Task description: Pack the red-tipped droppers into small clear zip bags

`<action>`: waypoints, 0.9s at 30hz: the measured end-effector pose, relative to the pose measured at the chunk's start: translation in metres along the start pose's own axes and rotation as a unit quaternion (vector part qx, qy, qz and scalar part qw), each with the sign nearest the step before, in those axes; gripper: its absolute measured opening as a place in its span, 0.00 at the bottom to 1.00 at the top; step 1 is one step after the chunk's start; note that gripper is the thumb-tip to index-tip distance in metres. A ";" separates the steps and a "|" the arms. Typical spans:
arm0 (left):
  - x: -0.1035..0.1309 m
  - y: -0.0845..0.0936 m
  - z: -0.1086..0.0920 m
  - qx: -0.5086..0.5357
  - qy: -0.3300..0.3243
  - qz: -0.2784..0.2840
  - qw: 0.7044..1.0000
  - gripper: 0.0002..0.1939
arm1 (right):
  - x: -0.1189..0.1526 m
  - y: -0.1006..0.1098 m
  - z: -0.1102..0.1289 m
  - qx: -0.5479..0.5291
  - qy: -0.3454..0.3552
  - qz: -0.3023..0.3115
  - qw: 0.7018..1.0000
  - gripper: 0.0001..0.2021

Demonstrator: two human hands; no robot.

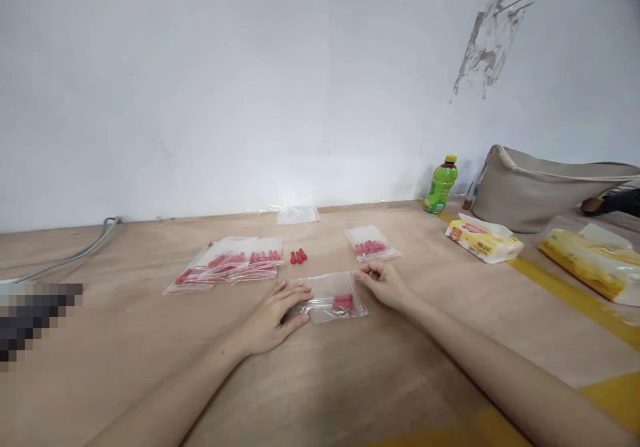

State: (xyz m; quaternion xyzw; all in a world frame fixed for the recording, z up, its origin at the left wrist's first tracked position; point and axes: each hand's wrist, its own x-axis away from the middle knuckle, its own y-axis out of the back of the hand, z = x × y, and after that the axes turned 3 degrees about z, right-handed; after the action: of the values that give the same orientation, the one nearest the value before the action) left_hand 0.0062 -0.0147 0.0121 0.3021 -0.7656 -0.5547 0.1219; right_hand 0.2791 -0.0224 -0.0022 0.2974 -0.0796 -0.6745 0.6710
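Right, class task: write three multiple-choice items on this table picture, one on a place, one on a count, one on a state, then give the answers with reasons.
1. Where does the green bottle stand?
A. by the wall, left of the grey bag
B. between the two hands
C. on the tissue pack

2. How many loose red caps lie outside the bags?
A. none
B. three
C. ten

3. How does the clear bag between the hands lie?
A. flat on the table
B. lifted in the air
C. folded into a ball

Answers: A, the bottle stands at the wall beside the grey bag. B, three caps lie together, bare. A, the left hand presses one end flat and the right hand pinches the other.
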 end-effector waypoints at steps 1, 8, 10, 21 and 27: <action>0.000 0.000 0.000 0.002 -0.002 -0.003 1.000 0.19 | -0.005 0.000 0.002 0.031 0.006 -0.023 0.999 0.12; 0.002 -0.002 0.002 0.015 0.000 -0.009 1.000 0.17 | -0.069 -0.042 0.030 0.223 0.041 0.002 0.974 0.07; 0.003 -0.002 0.002 0.013 0.001 -0.003 1.000 0.17 | -0.086 -0.063 0.038 0.229 0.033 0.009 0.973 0.12; 0.004 -0.003 0.002 -0.003 0.003 -0.015 1.000 0.18 | -0.117 -0.121 0.056 0.268 -0.055 0.026 0.961 0.17; 0.004 -0.002 0.000 0.000 -0.003 -0.018 1.000 0.18 | -0.115 -0.098 0.045 0.256 -0.079 0.027 0.963 0.17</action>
State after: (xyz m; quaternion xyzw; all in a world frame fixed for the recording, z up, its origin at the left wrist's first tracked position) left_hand 0.0031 -0.0174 0.0093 0.3144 -0.7602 -0.5579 0.1093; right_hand 0.1636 0.0821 0.0182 0.4025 -0.3107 -0.6347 0.5819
